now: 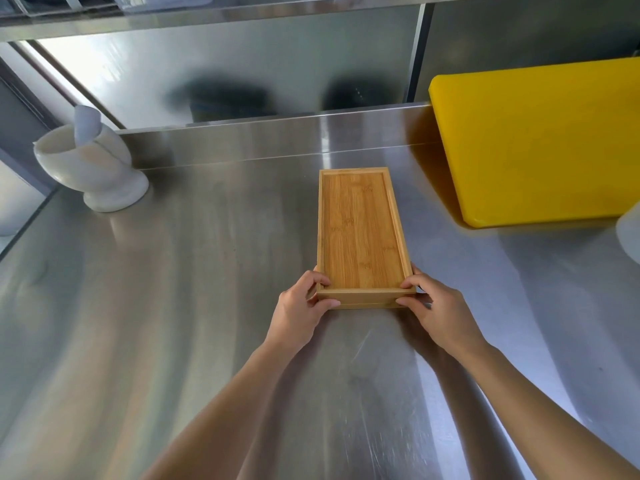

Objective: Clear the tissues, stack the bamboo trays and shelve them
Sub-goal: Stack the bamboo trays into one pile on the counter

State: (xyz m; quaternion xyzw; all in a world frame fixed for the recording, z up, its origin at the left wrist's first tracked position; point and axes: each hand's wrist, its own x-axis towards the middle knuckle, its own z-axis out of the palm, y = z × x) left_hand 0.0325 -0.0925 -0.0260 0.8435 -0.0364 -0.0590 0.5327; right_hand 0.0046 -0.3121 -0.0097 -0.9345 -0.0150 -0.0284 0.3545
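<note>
While both hands close on its near end, the stack of bamboo trays sits on the steel tabletop, long side running away from me. My left hand holds the near-left corner, thumb on the front edge and fingers curled over the side rim; my right hand mirrors it at the near-right corner. Each grip is narrow and clamped on the wood. Two layers show at the front edge (one tray set squarely on another, as far as I can see), and the top tray's floor is bare.

To the right, a yellow cutting board leans toward the back wall, well apart from the trays. At far left stands a white mortar with a pale pestle propped inside it. A white object cuts into the right edge of view; I cannot tell what it is. Above the backsplash runs a steel shelf, its contents too blurred to name.
</note>
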